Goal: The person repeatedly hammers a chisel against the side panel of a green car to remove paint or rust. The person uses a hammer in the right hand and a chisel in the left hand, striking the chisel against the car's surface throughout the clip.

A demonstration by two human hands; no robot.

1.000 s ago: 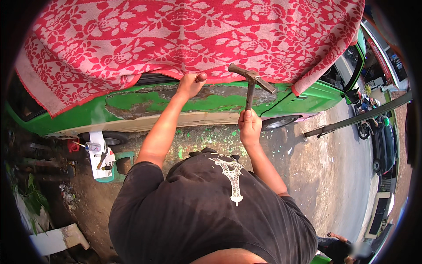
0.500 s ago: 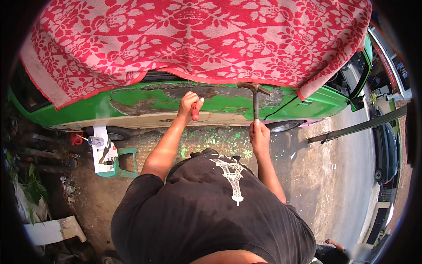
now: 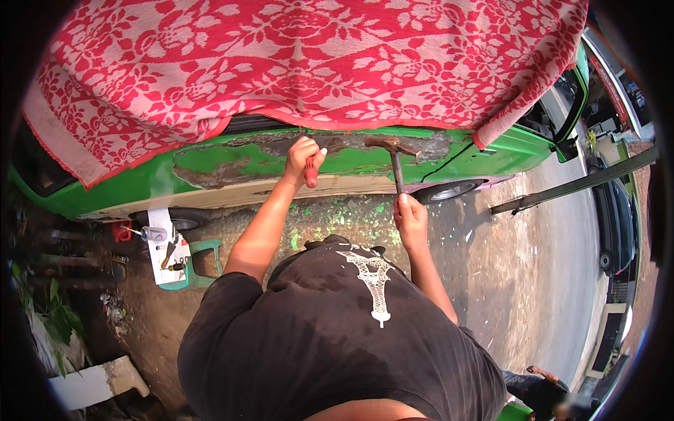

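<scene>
My left hand (image 3: 303, 158) is wrapped round a red handle (image 3: 310, 172), close to the scraped side of a green car (image 3: 253, 167). Whatever tool end the handle has is hidden by the hand and cannot be made out. In my right hand (image 3: 411, 219) is the shaft of a hammer (image 3: 397, 165). Its rusty brown head stands up in front of the car's side, to the right of my left hand; whether it touches the panel I cannot tell. Patches of paint are gone there, showing grey and brown.
A red and pink floral blanket (image 3: 302, 63) covers the car's upper part. At left, a green stool (image 3: 205, 258) bears a white sheet with a bottle (image 3: 152, 233) and small tools. A pole (image 3: 562, 194) slants in at right. Another person (image 3: 540, 390) is at lower right.
The hammer's head has moved left, nearer my left hand, and a little lower. My left hand keeps its grip on the red handle. The other person at lower right shows more.
</scene>
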